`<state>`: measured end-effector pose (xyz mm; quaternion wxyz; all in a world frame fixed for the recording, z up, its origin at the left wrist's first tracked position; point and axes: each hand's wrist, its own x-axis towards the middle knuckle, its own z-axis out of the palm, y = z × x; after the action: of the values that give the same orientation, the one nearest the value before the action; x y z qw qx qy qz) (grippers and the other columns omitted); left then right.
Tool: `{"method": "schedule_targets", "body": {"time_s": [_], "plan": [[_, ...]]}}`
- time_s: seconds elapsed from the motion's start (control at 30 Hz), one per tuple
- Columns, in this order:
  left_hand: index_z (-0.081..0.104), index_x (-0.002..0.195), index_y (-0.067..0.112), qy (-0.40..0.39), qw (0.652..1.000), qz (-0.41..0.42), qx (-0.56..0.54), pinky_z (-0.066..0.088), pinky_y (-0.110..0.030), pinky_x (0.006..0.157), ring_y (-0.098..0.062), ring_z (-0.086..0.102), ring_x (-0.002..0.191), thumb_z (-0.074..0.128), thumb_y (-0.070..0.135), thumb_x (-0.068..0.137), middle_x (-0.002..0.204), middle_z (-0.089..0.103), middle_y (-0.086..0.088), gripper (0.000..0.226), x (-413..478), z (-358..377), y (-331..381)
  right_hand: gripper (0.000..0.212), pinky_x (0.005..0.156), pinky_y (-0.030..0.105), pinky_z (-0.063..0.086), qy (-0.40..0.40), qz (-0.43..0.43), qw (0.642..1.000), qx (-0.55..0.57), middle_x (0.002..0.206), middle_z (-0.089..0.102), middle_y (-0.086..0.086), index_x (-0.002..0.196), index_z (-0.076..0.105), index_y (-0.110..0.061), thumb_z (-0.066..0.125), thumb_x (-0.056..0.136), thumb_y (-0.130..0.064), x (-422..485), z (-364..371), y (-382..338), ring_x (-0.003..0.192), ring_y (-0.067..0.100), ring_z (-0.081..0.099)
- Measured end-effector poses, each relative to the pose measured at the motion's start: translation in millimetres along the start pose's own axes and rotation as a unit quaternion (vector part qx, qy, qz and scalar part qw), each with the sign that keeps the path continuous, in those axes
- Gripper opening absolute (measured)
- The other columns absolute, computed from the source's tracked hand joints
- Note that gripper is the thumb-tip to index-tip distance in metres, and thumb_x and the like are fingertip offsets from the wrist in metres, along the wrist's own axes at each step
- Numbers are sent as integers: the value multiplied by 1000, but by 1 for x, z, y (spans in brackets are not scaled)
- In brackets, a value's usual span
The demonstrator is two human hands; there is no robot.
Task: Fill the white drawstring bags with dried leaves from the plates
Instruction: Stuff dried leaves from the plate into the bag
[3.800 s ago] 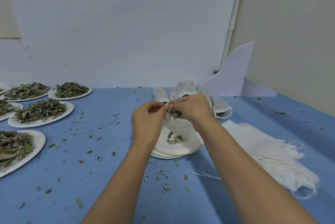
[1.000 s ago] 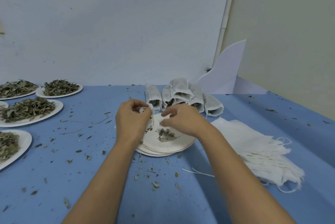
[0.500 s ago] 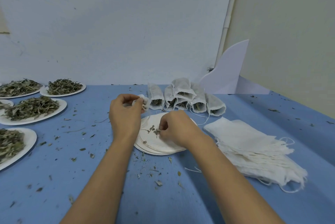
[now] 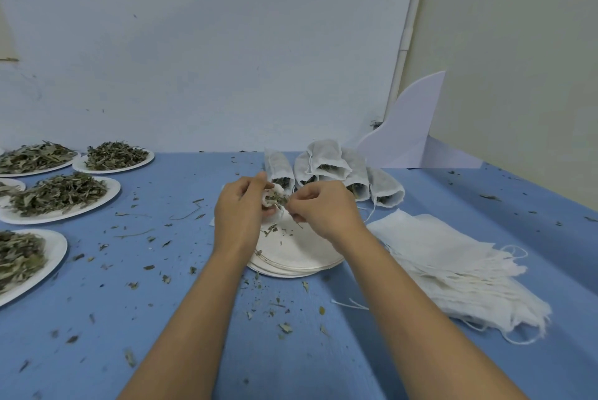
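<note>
Hides most of the white drawstring bag (image 4: 269,198) behind the curled left hand (image 4: 239,215), gripping it above the stacked plates (image 4: 301,262). Pinches dried leaves (image 4: 279,198) at its mouth with the right hand (image 4: 325,210), just beside. Points the mouth rightward; long axis hard to tell.

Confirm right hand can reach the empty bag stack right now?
Likely yes. The stack lies just beside the right hand, on its own side, no obstacle between. That hand is busy, though, pinching leaves at the bag in the left hand, so it must let go first.
</note>
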<state>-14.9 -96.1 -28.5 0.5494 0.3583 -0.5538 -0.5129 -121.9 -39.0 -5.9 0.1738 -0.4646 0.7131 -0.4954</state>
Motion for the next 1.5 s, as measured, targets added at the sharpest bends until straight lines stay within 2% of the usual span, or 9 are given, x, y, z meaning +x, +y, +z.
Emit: {"method": "schedule_targets", "body": {"time_s": [0.23,0.37,0.63,0.8,0.93,1.2,1.3,1.37,1.5], "plan": [[68,82,22,-89,988,63,108,54,-36,84,-19,63,92,63,14,86,103,63,-6,10,-8,2,1,14,66,25,52,30,19,999,-14,56,66,3,60,72,-8,67,73,-5,0,-3,2,62,13,62],[67,90,25,-122,972,116,165,44,-7,69,1,56,76,66,9,81,103,57,2,18,-12,7,2,12,85,39,57,18,95,987,130,75,69,22,63,70,0,66,73,5,3,-6,9,70,19,63],[69,96,21,-138,960,134,203,40,-2,71,5,55,82,81,10,68,100,56,8,32,-9,4,-1,13,53,18,56,-59,190,913,356,67,65,12,74,64,6,60,82,16,2,-16,8,57,16,63],[71,88,17,-114,973,114,162,42,-5,60,8,54,64,86,9,65,85,59,8,29,-8,1,0,14,40,9,42,-85,193,925,317,48,64,-2,74,65,-7,67,83,3,0,-15,8,40,1,59],[70,81,20,-102,980,92,144,41,-11,51,3,47,51,85,13,67,59,53,14,22,-4,-3,1,5,55,12,41,-117,181,941,260,68,70,-1,79,68,-14,72,82,-14,1,-18,8,62,4,65],[69,72,22,13,995,46,83,57,-43,80,-23,69,79,81,14,73,77,70,2,15,6,-14,0,20,75,23,55,-157,87,945,275,100,71,7,106,65,-8,48,96,-13,1,-9,-10,83,16,72],[69,72,23,40,996,33,74,57,-47,81,-21,69,81,82,15,71,80,71,4,16,9,-16,-2,22,83,29,52,-45,-41,998,-12,116,67,8,111,66,-11,50,96,-11,3,0,2,91,19,68],[69,71,23,46,996,32,70,57,-46,81,-20,69,80,82,15,71,78,71,6,16,9,-16,-3,29,94,33,46,-66,-135,969,-197,124,64,5,122,63,-14,49,96,-13,0,8,11,111,21,59],[69,73,23,58,995,38,76,56,-44,83,-18,68,84,81,16,72,83,71,3,14,10,-17,-5,19,70,35,45,-163,-198,910,-326,97,66,12,95,64,-13,46,96,-18,-4,20,16,92,30,58]]}}
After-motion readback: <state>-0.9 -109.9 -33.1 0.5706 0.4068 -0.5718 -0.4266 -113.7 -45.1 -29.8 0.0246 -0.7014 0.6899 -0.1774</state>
